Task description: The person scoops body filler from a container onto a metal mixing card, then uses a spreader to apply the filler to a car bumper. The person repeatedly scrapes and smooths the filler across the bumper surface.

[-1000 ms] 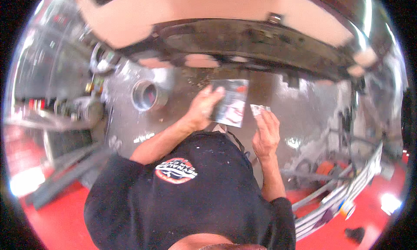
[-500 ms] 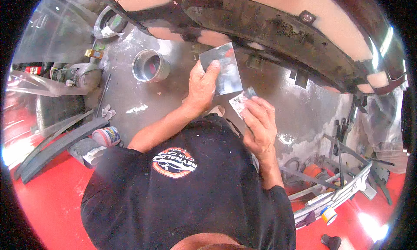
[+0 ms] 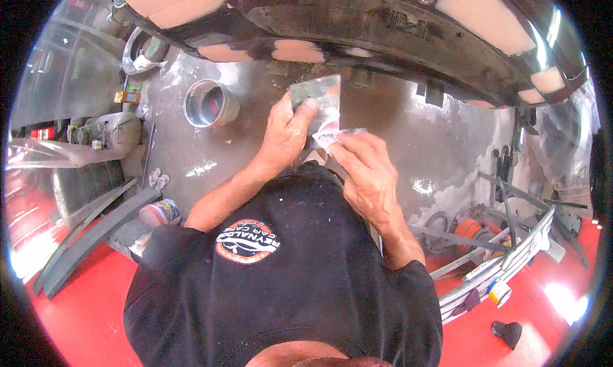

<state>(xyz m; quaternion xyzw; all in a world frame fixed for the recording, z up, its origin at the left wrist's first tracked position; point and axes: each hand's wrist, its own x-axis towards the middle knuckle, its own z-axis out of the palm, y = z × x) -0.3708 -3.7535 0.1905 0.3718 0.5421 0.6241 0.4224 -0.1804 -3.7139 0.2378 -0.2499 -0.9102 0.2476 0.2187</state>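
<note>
Plate (image 3: 324,94), flat and shiny with cloudy smears, is held up in mid-view, on the near side of the car bumper (image 3: 357,16). Left hand (image 3: 287,129) grasps it by its left side, thumb laid over the upper face; the other fingers are mostly hidden behind. Right hand (image 3: 371,175) grips a small whitish piece (image 3: 327,138) in bent fingers, its exact shape partly covered by them.

Change noted: one second ago a clear gap stood between the piece and the plate; half a second ago the piece was by the plate's near right corner. Now it overlaps the plate's near end in view; how hard it presses, if at all, cannot be told. Right hand has come left and sits closer to the left hand. Plate looks narrower than half a second ago, turned to another angle. Both grips unchanged.

Surroundings: bucket (image 3: 231,106) on the grey floor (image 3: 440,151), left of the plate, upright. Bumper bears pale patches along its lower edge. Farther left, a tub (image 3: 161,212) lies tipped beside dark strips (image 3: 96,244). Right and near, a small can (image 3: 500,293) by a long white part (image 3: 511,265).
</note>
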